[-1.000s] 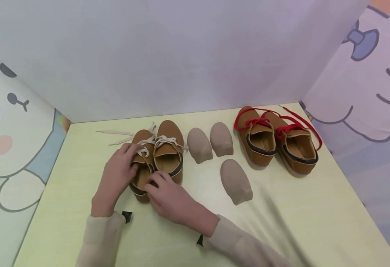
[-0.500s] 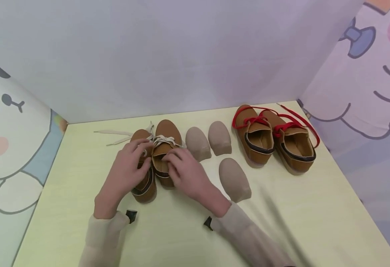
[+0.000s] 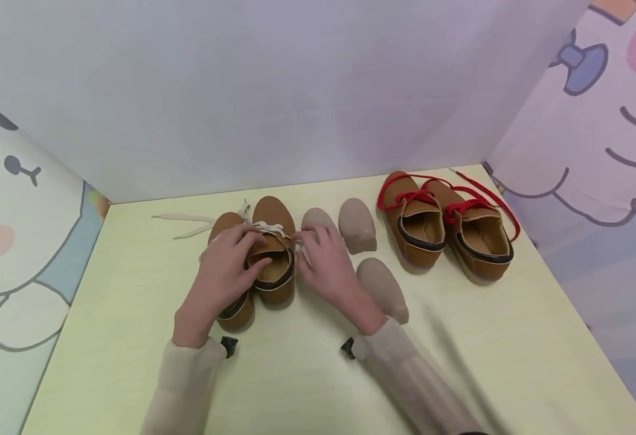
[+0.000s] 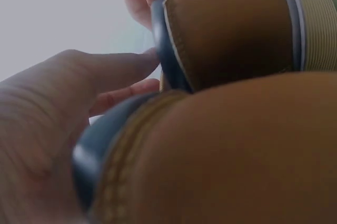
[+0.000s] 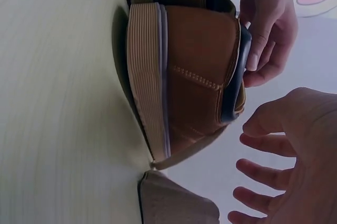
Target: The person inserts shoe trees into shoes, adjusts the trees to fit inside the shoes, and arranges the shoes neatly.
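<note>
Two brown shoes with cream laces stand side by side, toes away from me. My left hand lies over the left shoe, covering much of its upper; its thumb reaches across the opening of the right shoe. In the left wrist view the thumb comes close to a dark collar. At the right shoe's outer side, my right hand has its fingertips by the cream laces. The right wrist view shows the right hand's fingers loosely bent and spread apart, with nothing between them.
Three taupe toe-shaped forms lie right of the shoes: one partly behind my right hand, one beside it, one nearer me. Farther right stands a brown pair with red laces. Loose lace ends trail left on the table.
My right hand has moved from the left shoe's opening, over the right shoe's opening, to its outer side. My left hand has shifted right, towards the right shoe.
</note>
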The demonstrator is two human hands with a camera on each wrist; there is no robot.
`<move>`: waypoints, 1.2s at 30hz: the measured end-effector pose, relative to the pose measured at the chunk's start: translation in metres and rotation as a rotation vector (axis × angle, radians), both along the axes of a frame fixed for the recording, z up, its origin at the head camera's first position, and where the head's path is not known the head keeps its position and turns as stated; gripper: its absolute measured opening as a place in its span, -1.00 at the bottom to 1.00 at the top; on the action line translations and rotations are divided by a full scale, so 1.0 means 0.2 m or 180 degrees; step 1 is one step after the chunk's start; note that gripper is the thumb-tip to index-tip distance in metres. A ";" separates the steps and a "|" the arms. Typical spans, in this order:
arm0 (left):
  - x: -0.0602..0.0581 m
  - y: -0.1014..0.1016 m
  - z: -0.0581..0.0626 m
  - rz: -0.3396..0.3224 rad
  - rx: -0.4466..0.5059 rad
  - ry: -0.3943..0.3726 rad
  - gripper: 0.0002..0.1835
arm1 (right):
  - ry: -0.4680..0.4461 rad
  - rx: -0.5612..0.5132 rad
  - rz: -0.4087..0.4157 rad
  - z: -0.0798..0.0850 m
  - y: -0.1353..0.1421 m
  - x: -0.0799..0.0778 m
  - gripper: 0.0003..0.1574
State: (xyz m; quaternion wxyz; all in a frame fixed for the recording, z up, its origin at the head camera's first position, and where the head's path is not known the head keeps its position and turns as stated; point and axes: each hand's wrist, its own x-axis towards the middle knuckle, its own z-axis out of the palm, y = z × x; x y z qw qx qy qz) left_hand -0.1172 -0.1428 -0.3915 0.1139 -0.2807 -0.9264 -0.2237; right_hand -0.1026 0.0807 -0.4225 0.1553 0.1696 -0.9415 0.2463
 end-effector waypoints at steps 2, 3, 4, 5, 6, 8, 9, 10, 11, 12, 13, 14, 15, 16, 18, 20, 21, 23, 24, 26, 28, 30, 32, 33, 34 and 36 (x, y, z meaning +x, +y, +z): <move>0.00 0.01 -0.01 0.0012 -0.0017 0.0013 -0.66 | -0.0035 -0.0010 -0.0045 -0.01 0.01 -0.01 -0.65; 0.00 0.01 -0.02 0.0019 -0.0020 0.0008 -0.66 | -0.0058 -0.0011 -0.0066 -0.01 0.02 -0.01 -0.64; -0.01 0.01 -0.02 0.0027 -0.0016 0.0000 -0.66 | -0.0081 -0.0001 -0.0086 -0.01 0.03 -0.02 -0.64; -0.01 0.01 -0.03 0.0041 -0.0008 -0.0008 -0.67 | -0.0103 0.0005 -0.0104 -0.02 0.04 -0.02 -0.64; -0.01 0.01 -0.03 0.0060 0.0001 -0.0022 -0.68 | -0.0124 0.0009 -0.0124 -0.02 0.04 -0.03 -0.63; -0.02 0.01 -0.04 0.0087 0.0013 -0.0039 -0.69 | -0.0182 0.0023 -0.0156 -0.03 0.06 -0.04 -0.62; -0.02 0.01 -0.05 0.0097 0.0016 -0.0042 -0.69 | -0.0218 0.0025 -0.0167 -0.04 0.06 -0.04 -0.60; -0.02 0.01 -0.05 0.0102 0.0020 -0.0046 -0.69 | -0.0256 0.0027 -0.0178 -0.05 0.07 -0.05 -0.59; -0.02 0.01 -0.05 0.0107 0.0027 -0.0054 -0.70 | -0.0300 0.0026 -0.0192 -0.06 0.08 -0.05 -0.56; -0.02 0.01 -0.06 0.0115 0.0032 -0.0064 -0.70 | -0.0347 0.0017 -0.0206 -0.06 0.08 -0.06 -0.54; -0.02 0.01 -0.06 0.0122 0.0039 -0.0078 -0.71 | -0.0387 0.0013 -0.0222 -0.07 0.09 -0.06 -0.51; -0.02 0.02 -0.06 0.0133 0.0046 -0.0095 -0.71 | -0.0434 0.0002 -0.0234 -0.08 0.09 -0.06 -0.49; -0.02 0.02 -0.06 0.0150 0.0051 -0.0111 -0.72 | -0.0470 -0.0005 -0.0247 -0.09 0.10 -0.07 -0.47; -0.02 0.02 -0.06 0.0170 0.0058 -0.0129 -0.73 | -0.0500 -0.0012 -0.0260 -0.10 0.10 -0.07 -0.46; -0.02 0.02 -0.05 0.0213 0.0061 -0.0159 -0.75 | -0.0556 -0.0030 -0.0279 -0.11 0.11 -0.08 -0.44; -0.02 0.03 -0.05 0.0246 0.0045 -0.0167 -0.76 | -0.0628 -0.0042 -0.0293 -0.12 0.11 -0.08 -0.42; -0.02 0.03 -0.05 0.0262 0.0043 -0.0170 -0.77 | -0.0669 -0.0049 -0.0298 -0.13 0.11 -0.08 -0.42; -0.02 0.03 -0.05 0.0287 0.0078 -0.0175 -0.78 | -0.0733 -0.0061 -0.0315 -0.13 0.12 -0.08 -0.42; -0.01 0.04 -0.04 0.0307 0.0107 -0.0181 -0.79 | -0.0762 -0.0065 -0.0323 -0.13 0.12 -0.08 -0.42; -0.01 0.04 -0.04 0.0356 0.0200 -0.0195 -0.81 | -0.0802 -0.0088 -0.0332 -0.13 0.13 -0.08 -0.43; -0.02 0.05 -0.05 0.0422 0.0307 -0.0201 -0.83 | -0.0818 -0.0108 -0.0330 -0.14 0.13 -0.08 -0.45; -0.02 0.06 -0.05 0.0501 0.0395 -0.0195 -0.84 | -0.0827 -0.0113 -0.0316 -0.14 0.13 -0.08 -0.45; -0.02 0.06 -0.06 0.0575 0.0454 -0.0172 -0.85 | -0.0847 -0.0101 -0.0295 -0.14 0.12 -0.08 -0.43; -0.02 0.06 -0.06 0.0608 0.0471 -0.0158 -0.85 | -0.0869 -0.0089 -0.0285 -0.14 0.12 -0.08 -0.41; -0.02 0.07 -0.06 0.0638 0.0487 -0.0141 -0.85 | -0.0879 -0.0066 -0.0274 -0.15 0.12 -0.08 -0.38; -0.01 0.07 -0.07 0.0690 0.0517 -0.0122 -0.85 | -0.0893 -0.0016 -0.0268 -0.15 0.12 -0.08 -0.34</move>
